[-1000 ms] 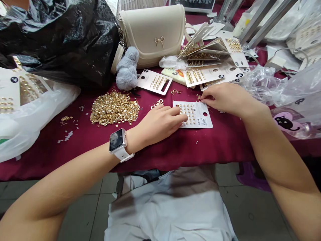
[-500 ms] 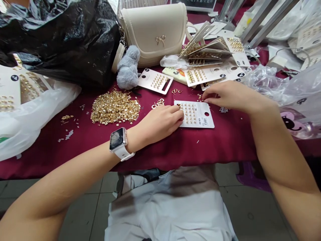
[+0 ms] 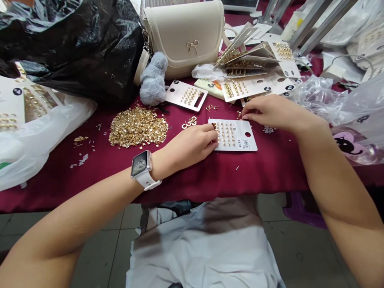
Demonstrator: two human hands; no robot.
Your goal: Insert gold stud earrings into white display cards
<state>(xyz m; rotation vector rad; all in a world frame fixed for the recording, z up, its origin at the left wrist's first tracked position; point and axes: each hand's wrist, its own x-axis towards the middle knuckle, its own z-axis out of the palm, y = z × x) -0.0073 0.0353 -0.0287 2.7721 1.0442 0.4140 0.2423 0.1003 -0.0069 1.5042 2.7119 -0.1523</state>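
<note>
Two bare hands work around a white earring card (image 3: 240,140) that lies flat on the maroon tablecloth (image 3: 228,180), just right of the frame's centre, price and barcode side up, small gold pieces standing on it in rows. The left hand (image 3: 193,145) is at the card's left edge, fingers bent and close together; the fingertips are hidden, so whether they pinch the card or only press it cannot be told. The right hand (image 3: 268,112), above the card's upper right corner, has thumb and forefinger drawn nearly together beside a few loose gold bits (image 3: 239,115); whether anything is between them is too small to tell.

The card looks light and thin, stiff enough to stay flat but likely to crease if squeezed hard, and it would probably slide easily on cloth. The bare strip along its right end, around the punched hole, seems the best place to take hold, since gripping over the rows could knock the pieces. The loose bits look hard, tiny and slippery, best picked up by the fingertips. A heap of gold earring backs (image 3: 138,127) lies left of centre.
</note>
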